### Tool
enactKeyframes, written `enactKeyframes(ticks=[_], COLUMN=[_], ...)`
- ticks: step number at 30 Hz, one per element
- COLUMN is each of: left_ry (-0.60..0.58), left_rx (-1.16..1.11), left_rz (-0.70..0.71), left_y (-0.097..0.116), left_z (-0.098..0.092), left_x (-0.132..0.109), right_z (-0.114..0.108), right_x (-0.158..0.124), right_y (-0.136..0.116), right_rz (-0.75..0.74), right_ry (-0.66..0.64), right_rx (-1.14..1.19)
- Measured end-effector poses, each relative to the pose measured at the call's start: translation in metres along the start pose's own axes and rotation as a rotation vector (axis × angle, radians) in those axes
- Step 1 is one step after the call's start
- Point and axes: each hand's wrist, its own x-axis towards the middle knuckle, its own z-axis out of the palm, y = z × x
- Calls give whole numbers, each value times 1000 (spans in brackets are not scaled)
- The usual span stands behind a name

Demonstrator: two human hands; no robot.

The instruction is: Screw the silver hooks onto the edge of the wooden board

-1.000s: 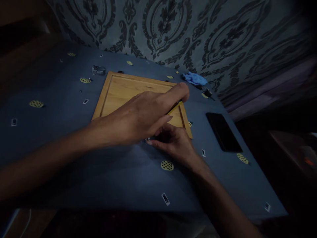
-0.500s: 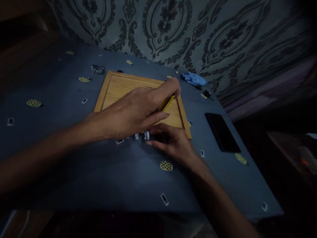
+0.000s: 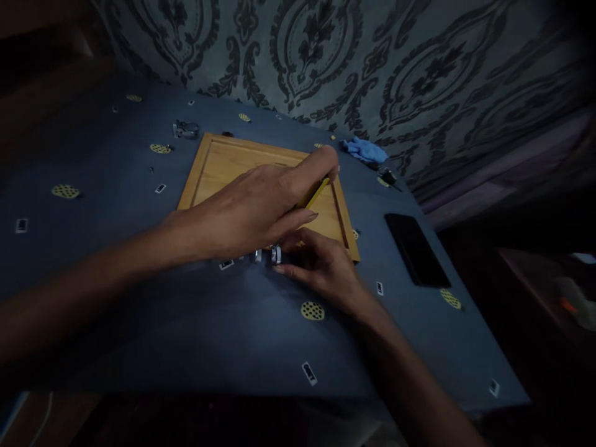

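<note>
A framed wooden panel (image 3: 222, 162), like a small cabinet door, lies flat on the table. My left hand (image 3: 261, 208) is over it, closed around a slim yellow-and-black tool (image 3: 315, 194); its working end is hidden beneath the palm. At the panel's near edge, the fingers of my right hand (image 3: 326, 264) pinch a shiny metal hinge (image 3: 276, 255). Part of that hinge is covered by my fingers, and both hands are close together there. Another metal hinge (image 3: 186, 129) rests on the table past the panel's far left corner.
A blue patterned cloth (image 3: 186, 335) covers the table. To the right lies a black phone (image 3: 418, 250). Behind it are a crumpled blue glove or cloth (image 3: 365, 149) and a small dark object (image 3: 387, 176). A small screw-like piece (image 3: 151, 169) sits at left; a patterned wall (image 3: 316, 56) rises behind.
Both hands keep nearly the same pose on the tool and the hinge. The view has shifted very slightly; nothing is taken up or let go.
</note>
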Motion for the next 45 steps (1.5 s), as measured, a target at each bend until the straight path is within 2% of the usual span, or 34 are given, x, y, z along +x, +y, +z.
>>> enactKeyframes(ticks=[4, 11, 20, 40, 45], left_ry=[-10, -8, -21, -58, -63], left_rx=[-4, -5, 20, 19, 17], left_rz=[-20, -23, -40, -65, -76], left_y=[1, 1, 1, 9, 10], left_z=[0, -1, 1, -4, -5], left_x=[1, 1, 1, 1, 1], right_z=[-1, -3, -7, -12, -14], right_x=[2, 10, 18, 28, 32], right_y=[-1, -2, -12, -18, -21], right_rz=[58, -6, -18, 15, -15], right_ry=[-10, -87, -176, -246, -265], right_rx=[2, 88, -5, -120, -134])
